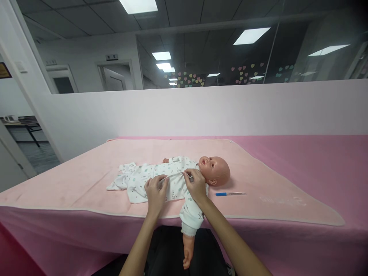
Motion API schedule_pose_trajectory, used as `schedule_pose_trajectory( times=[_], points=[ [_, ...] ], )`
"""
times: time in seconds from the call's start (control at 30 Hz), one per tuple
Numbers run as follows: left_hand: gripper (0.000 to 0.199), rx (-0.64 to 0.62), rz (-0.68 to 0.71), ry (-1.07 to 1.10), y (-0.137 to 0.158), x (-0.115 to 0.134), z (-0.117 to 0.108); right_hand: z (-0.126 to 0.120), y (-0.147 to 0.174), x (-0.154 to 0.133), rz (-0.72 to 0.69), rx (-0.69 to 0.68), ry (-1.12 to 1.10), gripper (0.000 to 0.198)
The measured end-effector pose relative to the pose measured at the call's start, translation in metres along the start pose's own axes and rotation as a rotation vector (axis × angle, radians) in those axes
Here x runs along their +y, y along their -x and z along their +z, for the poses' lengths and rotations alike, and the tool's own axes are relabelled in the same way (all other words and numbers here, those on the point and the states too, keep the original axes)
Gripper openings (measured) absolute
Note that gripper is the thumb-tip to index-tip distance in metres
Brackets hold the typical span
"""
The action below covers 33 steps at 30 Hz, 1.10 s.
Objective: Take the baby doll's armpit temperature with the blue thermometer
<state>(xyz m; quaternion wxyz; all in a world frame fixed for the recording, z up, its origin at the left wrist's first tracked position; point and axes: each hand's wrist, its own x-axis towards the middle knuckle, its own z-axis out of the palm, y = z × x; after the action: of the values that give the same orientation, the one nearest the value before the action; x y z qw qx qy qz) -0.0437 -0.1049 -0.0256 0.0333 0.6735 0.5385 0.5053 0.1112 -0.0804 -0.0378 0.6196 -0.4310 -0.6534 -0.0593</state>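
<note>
A baby doll [215,171] lies on its back with its head to the right, dressed in a white printed baby gown [140,176]. Over the doll's chest, my left hand [156,193] pinches one end of a thin white strip [175,174]. Close to the doll's neck, my right hand [196,185] grips the strip's other end. Whether this strip is a tie or the gown's edge, I cannot tell. One sleeved doll arm [189,245] hangs over the near table edge between my forearms. Its other hand [166,160] shows on the far side.
Right of the doll's shoulder lies a blue-capped thermometer-like stick [230,194]. A peach blanket [258,180] covers much of the pink-draped table [310,165]. Behind stands a low white wall [201,111] with glass above it.
</note>
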Motion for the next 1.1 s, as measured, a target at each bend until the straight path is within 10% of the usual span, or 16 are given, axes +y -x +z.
schedule_pose_trajectory(
  times=[0.47,0.67,0.93,1.1],
  points=[
    [0.014,0.379,-0.276,-0.001,0.001,-0.007,0.001,-0.003,-0.002,0.0,-0.08,0.022,0.147,0.017],
    [0.036,0.433,-0.144,-0.176,-0.014,0.0,-0.002,-0.047,0.003,0.0,-0.224,0.092,0.321,0.02],
    [0.026,-0.112,0.222,0.126,-0.072,0.024,0.012,-0.133,0.032,0.047,0.043,-0.157,0.553,0.019],
    [0.023,-0.491,0.131,0.298,-0.079,0.021,0.046,-0.157,0.054,0.085,0.129,-0.32,0.646,0.023]
  ],
)
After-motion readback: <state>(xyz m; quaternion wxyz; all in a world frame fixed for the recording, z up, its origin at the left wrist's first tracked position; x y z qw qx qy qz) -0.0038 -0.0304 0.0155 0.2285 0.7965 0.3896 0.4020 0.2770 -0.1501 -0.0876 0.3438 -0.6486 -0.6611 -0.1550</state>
